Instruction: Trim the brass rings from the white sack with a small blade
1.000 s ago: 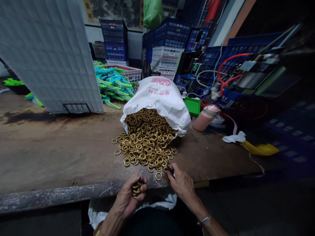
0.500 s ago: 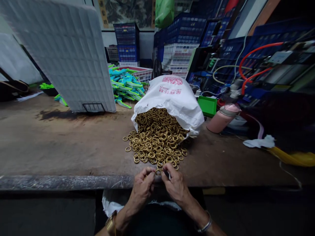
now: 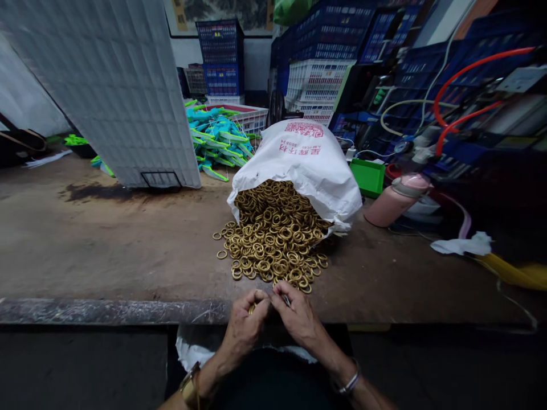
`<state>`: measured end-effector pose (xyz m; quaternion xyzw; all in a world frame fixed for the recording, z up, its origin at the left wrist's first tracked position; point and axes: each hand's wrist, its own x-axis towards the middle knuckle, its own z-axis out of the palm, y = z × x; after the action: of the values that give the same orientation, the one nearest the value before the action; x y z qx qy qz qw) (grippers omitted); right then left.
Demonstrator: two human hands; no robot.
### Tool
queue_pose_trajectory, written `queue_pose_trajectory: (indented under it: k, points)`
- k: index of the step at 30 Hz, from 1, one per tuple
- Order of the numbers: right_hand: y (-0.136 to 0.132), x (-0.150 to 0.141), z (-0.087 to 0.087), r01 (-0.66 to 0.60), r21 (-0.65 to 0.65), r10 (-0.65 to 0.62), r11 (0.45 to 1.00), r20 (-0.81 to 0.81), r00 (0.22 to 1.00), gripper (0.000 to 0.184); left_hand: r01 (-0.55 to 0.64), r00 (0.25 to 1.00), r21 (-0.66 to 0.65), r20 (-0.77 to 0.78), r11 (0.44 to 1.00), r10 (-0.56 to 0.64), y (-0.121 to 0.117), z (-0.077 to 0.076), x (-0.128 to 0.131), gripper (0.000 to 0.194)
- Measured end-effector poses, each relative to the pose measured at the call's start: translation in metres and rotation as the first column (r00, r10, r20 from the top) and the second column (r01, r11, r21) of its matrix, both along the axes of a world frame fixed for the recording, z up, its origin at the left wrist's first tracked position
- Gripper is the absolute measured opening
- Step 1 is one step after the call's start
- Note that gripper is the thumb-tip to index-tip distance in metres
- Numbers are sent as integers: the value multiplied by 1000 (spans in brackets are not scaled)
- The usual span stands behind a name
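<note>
In the head view, the left hand (image 3: 244,322) is curled closed around a few gold rings (image 3: 252,308), a little of which shows between the fingers. The right hand (image 3: 301,322) is closed too, thumb and forefinger pinched, and appears to grip a small metallic object (image 3: 286,300), though most of it is hidden. The fingertips of both hands meet, or nearly meet, over the front edge of the table (image 3: 128,245).

A second ago the hands stood apart, the left with a cluster of rings in plain sight and the right at a loose ring on the near side of the heap. Half a second ago they had come together with a single ring visible between the fingertips; now that ring can no longer be made out.

The heap of rings (image 3: 273,250) spills from the mouth of the white sack (image 3: 299,154) onto the table, just beyond the hands. The sack lies in the same place as before, with the green tray (image 3: 367,177) and pink bottle (image 3: 395,202) beside it.
</note>
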<state>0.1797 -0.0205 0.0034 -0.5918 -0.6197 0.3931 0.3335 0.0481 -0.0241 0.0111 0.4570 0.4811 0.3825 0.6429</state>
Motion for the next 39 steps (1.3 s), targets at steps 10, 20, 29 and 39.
queue_pose_trajectory:
  k: [10, 20, 29, 39]
  points:
    - [1, -2, 0, -18, -33, 15, 999, -73, 997, 22, 66, 975, -212, 220, 975, -18, -3, -12, -2, 26]
    - [-7, 4, 0, -54, 42, 40, 998, 276, 960, 15, 22, 989, -168, 151, 985, 3, -1, -7, -1, 30]
    - [-10, 2, 0, -211, -37, 195, 977, 556, 808, 35, -1, 1000, 7, 16, 1000, 1, -2, -11, -1, 27]
    - [-5, 3, 0, -159, -47, 149, 986, 666, 731, 32, 110, 994, -48, 36, 993, -108, -20, 9, -15, 29]
